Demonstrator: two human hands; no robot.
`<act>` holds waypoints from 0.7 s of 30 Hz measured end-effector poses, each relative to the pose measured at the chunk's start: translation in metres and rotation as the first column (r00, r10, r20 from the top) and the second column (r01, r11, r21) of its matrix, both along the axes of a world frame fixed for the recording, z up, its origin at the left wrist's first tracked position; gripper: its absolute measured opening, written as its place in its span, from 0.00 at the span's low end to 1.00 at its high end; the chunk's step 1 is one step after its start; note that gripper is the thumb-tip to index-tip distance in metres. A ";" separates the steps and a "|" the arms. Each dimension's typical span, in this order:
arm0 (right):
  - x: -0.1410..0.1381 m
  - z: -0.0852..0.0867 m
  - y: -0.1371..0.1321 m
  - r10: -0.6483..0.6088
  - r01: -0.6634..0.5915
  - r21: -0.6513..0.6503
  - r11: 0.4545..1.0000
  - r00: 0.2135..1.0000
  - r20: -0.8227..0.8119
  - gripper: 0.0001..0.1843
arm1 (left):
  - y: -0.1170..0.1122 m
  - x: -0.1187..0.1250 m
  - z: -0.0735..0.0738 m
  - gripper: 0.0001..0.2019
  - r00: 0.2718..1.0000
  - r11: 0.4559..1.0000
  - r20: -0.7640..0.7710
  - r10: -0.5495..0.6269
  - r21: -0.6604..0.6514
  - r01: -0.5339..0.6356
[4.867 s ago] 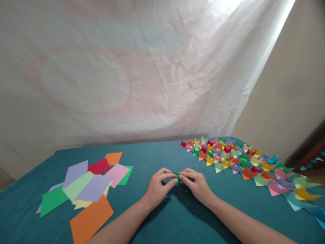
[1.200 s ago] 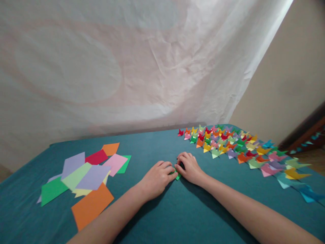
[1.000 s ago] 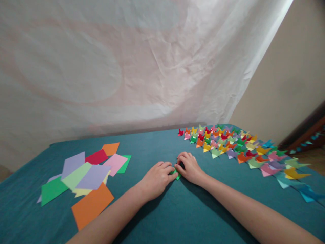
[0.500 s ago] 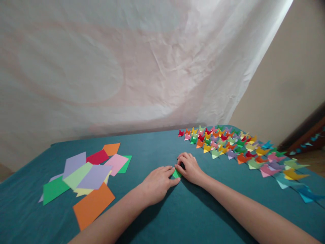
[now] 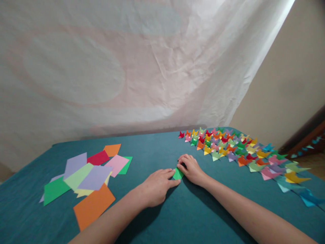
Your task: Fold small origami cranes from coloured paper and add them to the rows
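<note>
Green paper (image 5: 178,174) on teal tablecloth (image 5: 152,147); pale drape (image 5: 142,81) behind, beige wall (image 5: 284,91) beside; left grip (image 5: 156,186) spread, right grip (image 5: 192,170) unclear.

The left hand (image 5: 157,187) rests on the teal bench (image 5: 149,152), two fingers spread, their tips at a small green paper (image 5: 178,174). The right hand (image 5: 191,169) touches the paper's right side, fingers curled (whether they pinch it is hard to see). Coloured sheets (image 5: 94,178) overlap at the left, an orange sheet (image 5: 93,206) nearest. Folded birds (image 5: 244,161) stand in rows at the right; a pale cloth (image 5: 152,84) hangs behind.
</note>
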State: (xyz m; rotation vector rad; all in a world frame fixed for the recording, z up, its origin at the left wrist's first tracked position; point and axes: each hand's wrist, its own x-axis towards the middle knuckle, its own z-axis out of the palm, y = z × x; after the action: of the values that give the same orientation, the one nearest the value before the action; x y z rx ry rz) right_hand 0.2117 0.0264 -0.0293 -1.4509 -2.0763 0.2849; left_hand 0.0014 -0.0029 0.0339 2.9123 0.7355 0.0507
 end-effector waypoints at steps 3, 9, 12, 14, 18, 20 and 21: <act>-0.001 0.001 -0.001 -0.004 0.004 0.000 1.000 1.000 0.003 0.03 | 0.000 0.002 0.002 0.26 1.000 1.000 0.008 0.009 0.016 -0.010; -0.006 0.002 -0.004 -0.043 0.042 0.020 0.999 0.997 0.071 0.02 | -0.002 0.009 -0.001 0.20 0.999 0.995 0.024 0.027 0.094 -0.029; -0.007 0.002 -0.006 -0.050 0.048 0.029 0.998 0.993 0.105 0.02 | -0.003 0.012 -0.005 0.17 0.999 0.990 0.017 0.033 0.135 -0.035; -0.007 0.003 -0.007 -0.050 0.047 0.026 0.999 0.990 0.129 0.02 | -0.003 0.013 -0.008 0.16 0.999 0.987 0.014 0.040 0.158 -0.042; -0.006 0.004 -0.005 -0.034 0.032 0.011 0.999 0.987 0.159 0.03 | -0.004 0.013 -0.010 0.16 0.999 0.983 0.017 0.045 0.179 -0.047; -0.004 0.004 -0.003 -0.016 0.017 -0.005 1.000 0.987 0.163 0.04 | -0.004 0.013 -0.010 0.16 0.999 0.983 0.016 0.042 0.176 -0.044; -0.003 0.005 -0.002 -0.004 0.007 -0.018 1.000 0.987 0.162 0.04 | -0.004 0.013 -0.009 0.15 0.999 0.984 0.015 0.044 0.175 -0.046</act>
State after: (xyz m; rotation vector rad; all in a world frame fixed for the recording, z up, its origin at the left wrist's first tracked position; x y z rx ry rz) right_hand 0.2083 0.0239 -0.0244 -1.5351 -2.2029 0.1899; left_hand 0.0142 -0.0068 0.0248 3.0574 0.8358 0.1432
